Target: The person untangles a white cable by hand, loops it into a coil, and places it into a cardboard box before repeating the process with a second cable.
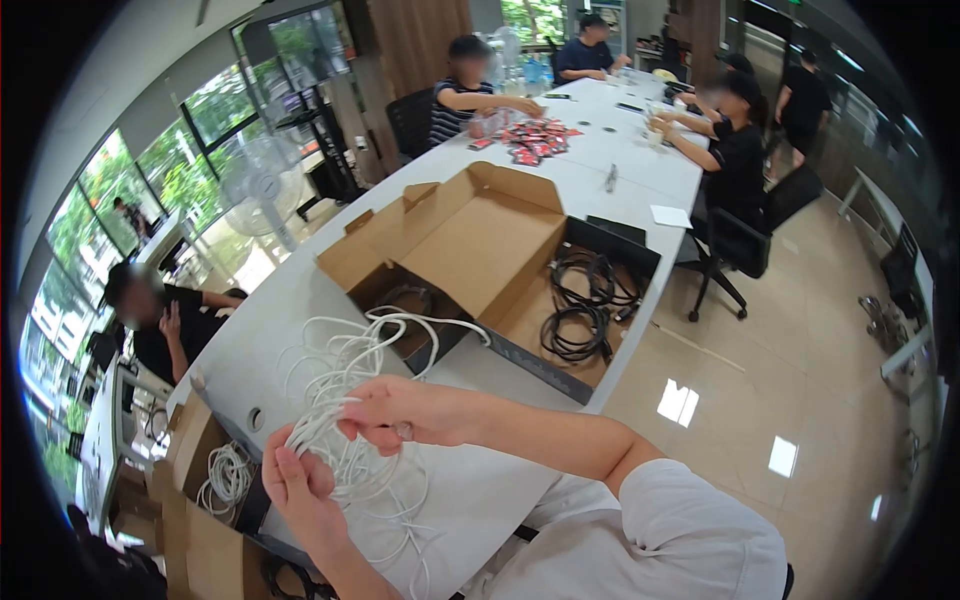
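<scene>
A tangle of white cable spreads in loose loops over the table in front of me. My left hand is closed round a bunch of its strands at the lower left. Close to it on the right, my right hand pinches the same bunch between thumb and fingers. Some loops hang below both hands, and one strand reaches up to the edge of the open cardboard box. Coiled black cables lie in that box's right part.
A second cardboard box at lower left holds a coiled white cable. Farther along the white table lies a pile of red and black packets. Several people sit around; an office chair stands at right, a fan at left.
</scene>
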The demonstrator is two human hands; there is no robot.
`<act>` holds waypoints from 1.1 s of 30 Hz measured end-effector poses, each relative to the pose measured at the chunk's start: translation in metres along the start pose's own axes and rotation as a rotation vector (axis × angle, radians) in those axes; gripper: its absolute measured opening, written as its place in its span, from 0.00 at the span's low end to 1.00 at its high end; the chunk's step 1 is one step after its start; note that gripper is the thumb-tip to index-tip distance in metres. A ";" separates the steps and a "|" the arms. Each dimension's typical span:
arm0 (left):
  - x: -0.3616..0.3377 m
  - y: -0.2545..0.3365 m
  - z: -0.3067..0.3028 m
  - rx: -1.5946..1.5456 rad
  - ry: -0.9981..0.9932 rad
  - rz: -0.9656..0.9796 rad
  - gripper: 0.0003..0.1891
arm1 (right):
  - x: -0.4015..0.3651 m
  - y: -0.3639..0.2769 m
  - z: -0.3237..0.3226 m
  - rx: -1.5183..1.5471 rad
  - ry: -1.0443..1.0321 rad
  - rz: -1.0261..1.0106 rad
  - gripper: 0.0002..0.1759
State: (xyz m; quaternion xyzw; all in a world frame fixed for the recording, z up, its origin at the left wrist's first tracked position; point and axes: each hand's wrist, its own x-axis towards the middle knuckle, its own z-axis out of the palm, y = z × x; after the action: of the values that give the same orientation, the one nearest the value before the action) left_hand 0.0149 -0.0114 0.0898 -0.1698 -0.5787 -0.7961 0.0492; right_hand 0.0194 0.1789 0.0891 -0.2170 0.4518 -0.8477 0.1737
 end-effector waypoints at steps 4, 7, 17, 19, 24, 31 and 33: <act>0.000 0.007 -0.010 -0.105 -0.007 -0.066 0.17 | 0.013 -0.002 0.005 0.083 0.056 0.089 0.21; 0.008 0.006 -0.019 -0.160 -0.037 -0.072 0.17 | 0.035 -0.004 0.006 0.015 0.095 0.118 0.20; 0.061 -0.010 -0.079 0.164 -0.064 -0.034 0.16 | 0.122 -0.007 -0.006 -0.406 0.030 -0.004 0.19; 0.070 -0.015 -0.096 0.107 -0.176 -0.156 0.13 | 0.130 -0.004 -0.018 -0.454 0.024 -0.090 0.19; 0.081 -0.038 -0.101 0.328 -0.229 -0.108 0.16 | 0.150 -0.002 -0.043 -0.420 0.001 -0.113 0.20; 0.078 -0.033 -0.099 -0.007 -0.066 0.011 0.16 | 0.156 0.003 -0.046 -0.490 -0.004 -0.047 0.21; 0.073 -0.028 -0.105 0.014 -0.014 -0.004 0.21 | 0.155 0.003 -0.045 -0.463 -0.005 -0.019 0.21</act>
State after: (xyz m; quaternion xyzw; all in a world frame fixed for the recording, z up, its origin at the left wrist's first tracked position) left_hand -0.0833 -0.0926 0.0600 -0.1739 -0.5851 -0.7908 0.0448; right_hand -0.1352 0.1322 0.0971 -0.2573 0.6319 -0.7224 0.1122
